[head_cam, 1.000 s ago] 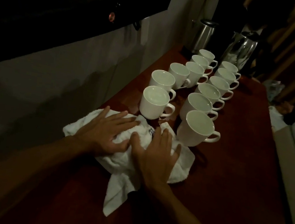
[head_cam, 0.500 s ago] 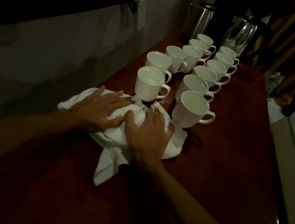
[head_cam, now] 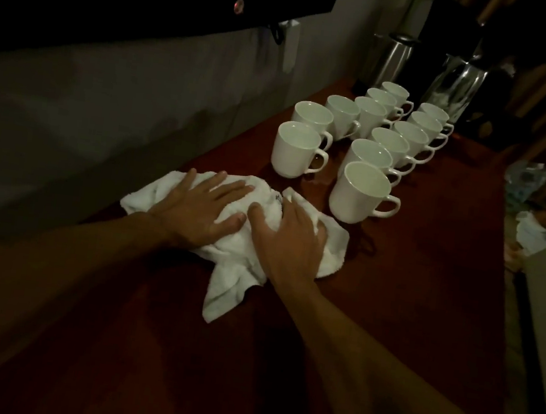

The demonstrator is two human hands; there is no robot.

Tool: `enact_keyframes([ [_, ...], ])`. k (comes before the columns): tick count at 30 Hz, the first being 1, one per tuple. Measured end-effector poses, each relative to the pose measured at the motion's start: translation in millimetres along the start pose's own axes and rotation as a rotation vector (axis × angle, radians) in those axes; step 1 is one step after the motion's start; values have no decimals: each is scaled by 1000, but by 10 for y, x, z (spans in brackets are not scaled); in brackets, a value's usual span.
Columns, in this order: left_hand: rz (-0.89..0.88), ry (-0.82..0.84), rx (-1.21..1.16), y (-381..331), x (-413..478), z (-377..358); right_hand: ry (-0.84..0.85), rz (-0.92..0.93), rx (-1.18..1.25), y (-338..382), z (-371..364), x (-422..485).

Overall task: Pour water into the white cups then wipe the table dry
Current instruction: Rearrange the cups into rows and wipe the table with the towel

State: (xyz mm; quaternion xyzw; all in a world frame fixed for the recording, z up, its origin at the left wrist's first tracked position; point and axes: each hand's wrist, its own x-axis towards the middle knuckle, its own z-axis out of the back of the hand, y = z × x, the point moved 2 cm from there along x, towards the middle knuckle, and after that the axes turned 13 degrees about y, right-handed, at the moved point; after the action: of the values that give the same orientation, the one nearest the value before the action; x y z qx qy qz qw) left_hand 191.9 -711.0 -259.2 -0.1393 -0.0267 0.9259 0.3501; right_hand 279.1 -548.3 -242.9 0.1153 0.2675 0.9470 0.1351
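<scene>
Both hands have drawn the towel [head_cam: 228, 280] slightly back from the cups [head_cam: 351, 199] on the table [head_cam: 426, 294]. Left hand [head_cam: 202, 213] presses it flat, fingers spread; right hand [head_cam: 290, 240] curls its fingers into a fold.

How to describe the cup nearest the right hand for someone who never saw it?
On the red table, white cups stand in two rows. Take the row farther from the wall. It is the end cup there, the one beside the towel.
</scene>
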Motion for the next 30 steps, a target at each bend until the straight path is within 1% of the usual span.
enact_keyframes([
  [5, 12, -30, 3, -140, -301, -82, 33, 10, -25, -12, 28, -256],
  [11, 17, -23, -29, -405, -785, -204, 45, 16, -26, -45, 95, -734],
  [18, 80, -14, -42, -806, -1417, -413, 83, 58, -57, -128, 227, -1366],
  [23, 156, -46, -72, -1010, -1696, -520, 128, 119, -57, -182, 305, -1572],
  [30, 318, -74, -75, -1409, -1980, -626, 212, 252, -43, -323, 442, -1726],
])
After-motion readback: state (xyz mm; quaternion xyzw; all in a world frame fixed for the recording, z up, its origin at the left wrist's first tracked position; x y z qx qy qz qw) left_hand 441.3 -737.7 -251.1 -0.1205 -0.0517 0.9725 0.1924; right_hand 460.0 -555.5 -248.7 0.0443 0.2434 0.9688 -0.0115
